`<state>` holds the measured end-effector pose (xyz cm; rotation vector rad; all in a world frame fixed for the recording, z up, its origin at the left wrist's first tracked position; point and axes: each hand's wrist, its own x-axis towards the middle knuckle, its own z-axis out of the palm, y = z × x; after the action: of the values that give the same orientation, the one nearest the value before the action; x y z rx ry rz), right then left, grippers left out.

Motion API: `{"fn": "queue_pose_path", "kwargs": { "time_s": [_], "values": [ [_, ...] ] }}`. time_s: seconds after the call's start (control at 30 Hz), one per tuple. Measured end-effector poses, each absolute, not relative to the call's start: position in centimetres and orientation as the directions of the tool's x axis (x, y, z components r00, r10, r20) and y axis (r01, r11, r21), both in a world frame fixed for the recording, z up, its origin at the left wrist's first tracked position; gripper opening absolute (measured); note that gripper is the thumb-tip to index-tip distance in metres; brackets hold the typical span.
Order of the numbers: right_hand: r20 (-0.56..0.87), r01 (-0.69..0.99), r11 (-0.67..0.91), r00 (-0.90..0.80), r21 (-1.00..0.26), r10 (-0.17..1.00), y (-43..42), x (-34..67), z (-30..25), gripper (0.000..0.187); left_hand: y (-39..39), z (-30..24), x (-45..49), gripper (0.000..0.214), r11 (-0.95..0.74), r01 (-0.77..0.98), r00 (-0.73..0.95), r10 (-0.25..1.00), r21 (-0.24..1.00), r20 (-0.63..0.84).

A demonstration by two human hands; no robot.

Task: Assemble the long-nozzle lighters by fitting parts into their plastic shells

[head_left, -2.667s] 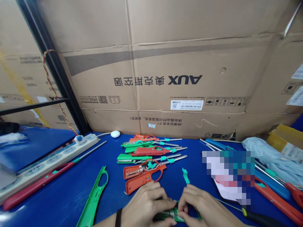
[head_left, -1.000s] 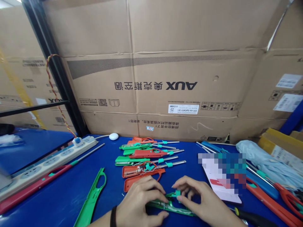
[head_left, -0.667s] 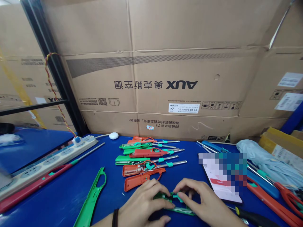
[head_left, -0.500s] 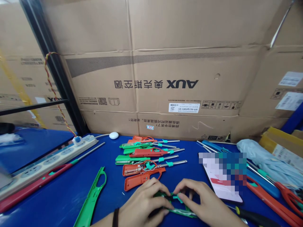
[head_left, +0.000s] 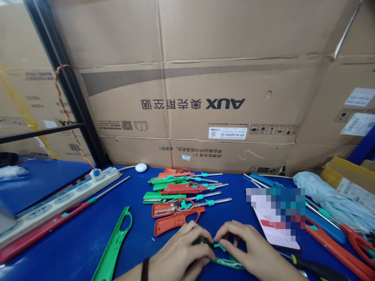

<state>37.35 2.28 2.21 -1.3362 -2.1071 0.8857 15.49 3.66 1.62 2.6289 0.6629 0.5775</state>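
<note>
Both my hands meet at the bottom middle over a green lighter half-shell with thin wires inside. My left hand grips its left part, fingers curled round it. With pinched fingertips, my right hand presses a small teal trigger piece into the shell. Just beyond my hands lies an open orange lighter shell, and behind it a pile of orange and green long-nosed lighters with metal tubes.
A loose green shell half lies at the left. A white power strip and a red lighter run along the left edge. A phone, a black-handled screwdriver, more lighters and a grey cloth sit right. Cardboard boxes wall the back.
My right hand picked up the teal piece from the table and brought it to the green shell. Over the last second both hands closed in and pressed down on the shell.
</note>
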Motion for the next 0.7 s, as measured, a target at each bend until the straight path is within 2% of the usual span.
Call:
{"fn": "queue_pose_path", "kwargs": {
  "time_s": [0.27,0.5,0.7],
  "values": [
    [0.068,0.601,0.321,-0.405,-0.732,0.912,2.3,37.4,2.2,0.016,3.5,1.3,15.8,0.032,-0.821,0.405,0.813,0.525,0.403,0.253],
    [0.044,0.613,0.313,-0.412,-0.725,0.910,2.5,37.3,2.2,0.015,3.4,1.1,16.0,0.032,-0.788,0.418,0.803,0.553,0.452,0.222],
    [0.016,0.626,0.290,-0.406,-0.724,0.914,2.4,37.4,2.6,0.014,3.6,0.5,16.0,0.031,-0.847,0.392,0.827,0.495,0.359,0.265]
  ]
}}
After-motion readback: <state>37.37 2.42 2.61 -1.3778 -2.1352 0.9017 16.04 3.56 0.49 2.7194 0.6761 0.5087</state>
